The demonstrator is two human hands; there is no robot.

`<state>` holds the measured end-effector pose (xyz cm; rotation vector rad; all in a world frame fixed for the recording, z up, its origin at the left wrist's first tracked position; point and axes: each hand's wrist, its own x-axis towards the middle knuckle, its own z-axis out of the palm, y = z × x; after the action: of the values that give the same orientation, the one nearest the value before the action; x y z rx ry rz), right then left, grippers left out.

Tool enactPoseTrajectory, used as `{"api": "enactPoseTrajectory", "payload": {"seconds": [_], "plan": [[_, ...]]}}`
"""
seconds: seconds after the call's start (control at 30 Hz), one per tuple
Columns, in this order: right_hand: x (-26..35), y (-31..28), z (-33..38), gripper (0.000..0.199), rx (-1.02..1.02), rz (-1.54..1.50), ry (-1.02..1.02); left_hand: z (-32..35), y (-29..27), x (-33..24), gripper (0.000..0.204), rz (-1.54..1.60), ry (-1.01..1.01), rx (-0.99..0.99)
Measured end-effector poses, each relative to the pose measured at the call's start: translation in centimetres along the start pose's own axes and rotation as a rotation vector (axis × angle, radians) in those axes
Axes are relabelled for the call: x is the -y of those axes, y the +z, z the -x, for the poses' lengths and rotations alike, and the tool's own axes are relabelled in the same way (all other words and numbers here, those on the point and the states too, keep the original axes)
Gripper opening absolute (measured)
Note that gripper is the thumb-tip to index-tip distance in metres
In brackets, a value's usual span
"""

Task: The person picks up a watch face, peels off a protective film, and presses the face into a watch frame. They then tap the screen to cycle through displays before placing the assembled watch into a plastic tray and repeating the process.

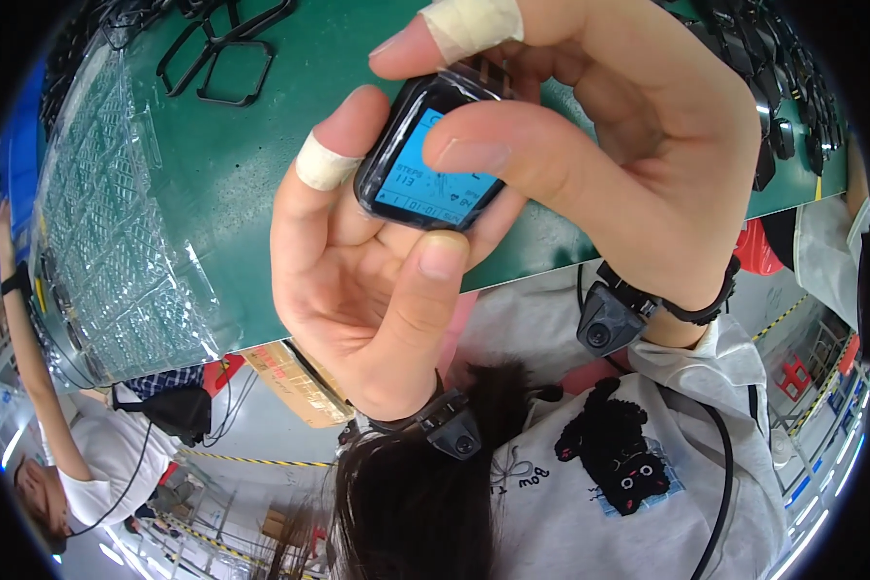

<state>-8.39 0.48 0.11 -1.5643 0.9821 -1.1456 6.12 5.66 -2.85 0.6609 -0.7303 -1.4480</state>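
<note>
A smartwatch (pixel 411 184) with a black case and a lit blue screen is held above the green table, tilted, its face toward me. My left hand (pixel 362 280) is closed on the case from the lower left, fingers along its side and thumb at the lower edge. My right hand (pixel 638 145) grips it from the upper right. The right thumb lies over the screen and covers part of it, while the index finger reaches past the top end. Pale tape wraps a finger on each hand. My fingers hide most of any strap.
On the green table (pixel 290 145), thin black frames (pixel 224 53) lie at the far left. Clear plastic trays (pixel 130 242) cover the left side. Dark watch-like parts (pixel 778 87) are heaped at the right. A co-worker (pixel 106 464) is at the lower left; a carton (pixel 295 382) stands below the table edge.
</note>
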Motion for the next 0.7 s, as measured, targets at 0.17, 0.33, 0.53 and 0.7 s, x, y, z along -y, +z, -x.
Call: {"api": "enactPoseTrajectory", "payload": {"seconds": [0.17,0.33,0.53,0.7], "plan": [[0.06,-0.06,-0.39,0.025,-0.043,-0.007,-0.007,-0.06,0.10,0.45,0.068,-0.005,0.025,0.035],[0.15,0.22,-0.54,0.026,-0.053,0.003,-0.003,0.04,0.10,0.21,0.068,-0.026,0.023,0.017],[0.16,-0.03,-0.13,0.026,-0.035,0.015,-0.005,-0.10,-0.18,0.23,0.067,-0.043,0.021,0.037],[0.19,0.48,-0.21,0.026,-0.016,0.021,-0.009,-0.12,-0.31,0.18,0.067,-0.061,0.022,0.047]]}}
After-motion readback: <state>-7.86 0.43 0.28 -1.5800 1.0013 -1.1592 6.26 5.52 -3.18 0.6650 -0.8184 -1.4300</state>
